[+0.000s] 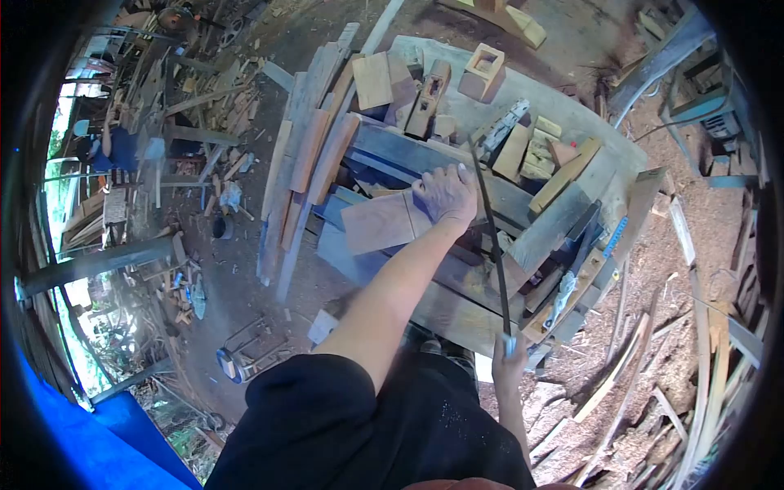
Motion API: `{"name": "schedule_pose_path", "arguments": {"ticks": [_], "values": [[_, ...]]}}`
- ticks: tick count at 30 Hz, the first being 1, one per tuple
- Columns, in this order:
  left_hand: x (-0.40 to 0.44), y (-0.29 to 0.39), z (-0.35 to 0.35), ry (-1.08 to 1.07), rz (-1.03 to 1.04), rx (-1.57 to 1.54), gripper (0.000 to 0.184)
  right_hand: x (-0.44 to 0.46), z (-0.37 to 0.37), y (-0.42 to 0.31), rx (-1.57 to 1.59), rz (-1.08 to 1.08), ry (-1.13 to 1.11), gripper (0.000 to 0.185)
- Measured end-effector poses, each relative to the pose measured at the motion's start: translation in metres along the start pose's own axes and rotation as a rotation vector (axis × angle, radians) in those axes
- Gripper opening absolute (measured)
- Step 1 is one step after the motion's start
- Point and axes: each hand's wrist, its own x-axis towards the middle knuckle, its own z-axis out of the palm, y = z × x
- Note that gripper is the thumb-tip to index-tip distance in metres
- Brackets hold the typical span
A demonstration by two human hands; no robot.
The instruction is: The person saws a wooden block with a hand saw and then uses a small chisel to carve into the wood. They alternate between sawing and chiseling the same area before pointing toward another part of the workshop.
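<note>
My left hand [447, 194] reaches forward to the middle of the workbench, its fingers bent and close together over the right end of a flat reddish-brown board [377, 224]. A thin dark line crosses that board near the hand. Lower right, my right hand [509, 363] is wrapped round the light-coloured handle of a long, narrow dark tool [495, 249], which looks like a saw seen edge-on. Its blade runs up past the right side of my left hand. Dark planks [400, 147] lie beneath and around the board.
Wooden blocks [483, 72], offcuts and a blue ruler [616, 235] lie on the bench [596, 114]. Long timbers [304, 163] line its left side. Scrap wood [204, 106] and shavings cover the floor. Another person [122, 149] is at the far left.
</note>
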Motion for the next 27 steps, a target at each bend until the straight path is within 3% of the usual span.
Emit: {"name": "schedule_pose_path", "arguments": {"ticks": [4, 7, 11, 15, 20, 25, 27], "values": [[0.004, -0.001, -0.002, -0.047, 0.017, 0.055, 0.039, 0.005, 0.017, 0.019, -0.02, 0.001, -0.013, 0.032], [0.01, 0.006, -0.008, -0.144, -0.061, 0.213, 0.042, 0.048, 0.045, -0.007, -0.111, 0.065, 0.047, 0.035], [0.01, 0.003, 0.003, -0.163, -0.069, 0.24, 0.047, 0.052, 0.021, -0.011, -0.036, -0.072, 0.101, 0.029], [0.012, -0.004, 0.003, -0.212, 0.059, 0.264, 0.046, 0.029, -0.01, -0.012, -0.056, -0.246, 0.172, 0.025], [0.01, -0.01, 0.002, -0.186, 0.008, 0.119, 0.045, -0.027, -0.031, -0.01, 0.082, 0.034, 0.166, 0.026], [0.007, -0.02, 0.004, -0.055, 0.029, -0.037, 0.049, -0.051, -0.017, 0.006, 0.138, 0.055, 0.261, 0.026], [0.008, -0.026, 0.01, -0.182, 0.109, -0.013, 0.05, -0.054, -0.012, 0.008, 0.178, 0.091, 0.238, 0.027]]}}
